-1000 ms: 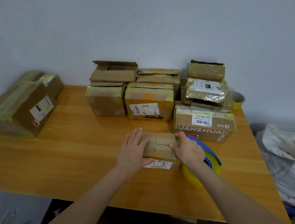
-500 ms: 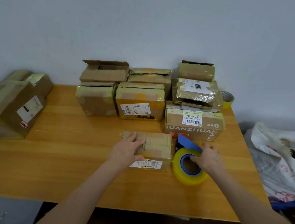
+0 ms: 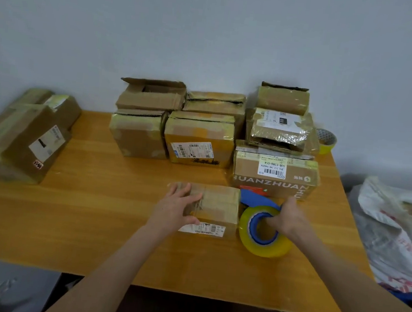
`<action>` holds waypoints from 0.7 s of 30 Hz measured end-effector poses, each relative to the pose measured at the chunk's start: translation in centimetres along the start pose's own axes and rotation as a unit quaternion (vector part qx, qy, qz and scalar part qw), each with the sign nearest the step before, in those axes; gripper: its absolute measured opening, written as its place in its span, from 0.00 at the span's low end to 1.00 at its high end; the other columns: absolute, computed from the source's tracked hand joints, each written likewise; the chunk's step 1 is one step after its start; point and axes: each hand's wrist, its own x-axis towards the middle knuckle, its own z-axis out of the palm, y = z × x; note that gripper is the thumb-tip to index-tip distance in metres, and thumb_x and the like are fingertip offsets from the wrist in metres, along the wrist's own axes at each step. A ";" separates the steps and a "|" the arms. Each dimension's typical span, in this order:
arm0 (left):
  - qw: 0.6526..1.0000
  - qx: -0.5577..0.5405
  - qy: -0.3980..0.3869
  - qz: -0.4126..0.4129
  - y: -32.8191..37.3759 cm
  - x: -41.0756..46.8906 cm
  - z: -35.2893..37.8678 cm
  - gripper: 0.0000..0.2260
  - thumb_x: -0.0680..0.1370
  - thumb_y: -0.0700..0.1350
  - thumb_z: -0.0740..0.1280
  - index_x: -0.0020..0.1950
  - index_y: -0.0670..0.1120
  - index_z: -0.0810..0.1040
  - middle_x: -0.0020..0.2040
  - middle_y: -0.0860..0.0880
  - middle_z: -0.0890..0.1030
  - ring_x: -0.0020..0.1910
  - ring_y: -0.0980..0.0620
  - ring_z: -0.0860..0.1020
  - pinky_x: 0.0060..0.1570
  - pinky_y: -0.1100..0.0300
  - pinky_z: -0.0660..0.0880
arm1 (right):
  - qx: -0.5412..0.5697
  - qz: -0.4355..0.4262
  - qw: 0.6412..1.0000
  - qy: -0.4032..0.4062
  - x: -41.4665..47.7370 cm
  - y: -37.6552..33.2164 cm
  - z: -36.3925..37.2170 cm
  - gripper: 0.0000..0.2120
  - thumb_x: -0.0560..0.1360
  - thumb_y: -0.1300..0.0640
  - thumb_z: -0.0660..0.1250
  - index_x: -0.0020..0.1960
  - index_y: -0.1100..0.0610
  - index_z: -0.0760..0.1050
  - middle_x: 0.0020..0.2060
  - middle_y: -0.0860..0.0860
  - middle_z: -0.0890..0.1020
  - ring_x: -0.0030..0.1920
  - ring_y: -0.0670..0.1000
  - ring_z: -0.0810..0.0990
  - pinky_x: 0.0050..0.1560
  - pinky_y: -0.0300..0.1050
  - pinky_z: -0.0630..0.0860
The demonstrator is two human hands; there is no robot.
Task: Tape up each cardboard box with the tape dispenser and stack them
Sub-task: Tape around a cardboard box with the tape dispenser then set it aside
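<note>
A small cardboard box (image 3: pixel 217 206) with a white label on its front lies in the middle of the wooden table (image 3: pixel 89 219). My left hand (image 3: pixel 175 209) rests on its left half, fingers spread over the top. Right beside the box stands the blue tape dispenser (image 3: pixel 263 226) with a thick yellowish tape roll. My right hand (image 3: pixel 290 219) grips it, with the fingers reaching into the blue core. Several more boxes are stacked along the wall behind, among them an open-flapped one (image 3: pixel 151 95) and one printed with letters (image 3: pixel 273 176).
Two taped boxes (image 3: pixel 22 135) lie at the table's left edge. A spare tape roll (image 3: pixel 326 141) sits at the back right corner by the wall. A white plastic bag (image 3: pixel 397 229) lies off the table's right side. The table's front edge is near me.
My right hand left the top of the small box, moved right to the tape dispenser and took hold of it. My left hand stayed on the box.
</note>
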 end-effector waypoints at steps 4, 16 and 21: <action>1.000 0.019 0.003 0.001 0.2 -0.3 0.3 0.33 0.73 0.62 0.67 0.75 0.64 0.56 0.79 0.55 0.49 0.78 0.46 0.46 0.72 0.48 0.59 | -0.100 -0.046 0.994 -0.012 -0.6 -0.8 -0.9 0.29 0.74 0.54 0.71 0.69 0.54 0.59 0.67 0.60 0.62 0.50 0.59 0.74 0.43 0.47 0.72; 0.999 -0.005 0.031 0.029 -0.3 -1.2 0.3 0.30 0.75 0.58 0.67 0.75 0.60 0.61 0.79 0.55 0.50 0.78 0.49 0.45 0.72 0.47 0.62 | 0.194 -0.076 0.977 -0.050 -1.2 0.4 -1.8 0.29 0.65 0.53 0.78 0.61 0.53 0.68 0.47 0.49 0.78 0.42 0.50 0.79 0.36 0.42 0.75; 1.000 -0.003 0.015 0.020 -0.4 -0.9 0.1 0.31 0.75 0.58 0.67 0.75 0.61 0.59 0.79 0.56 0.50 0.78 0.50 0.45 0.71 0.47 0.62 | 0.204 -0.136 0.969 -0.022 -2.5 -1.6 -7.1 0.22 0.65 0.45 0.78 0.53 0.52 0.76 0.46 0.52 0.81 0.44 0.52 0.81 0.42 0.44 0.76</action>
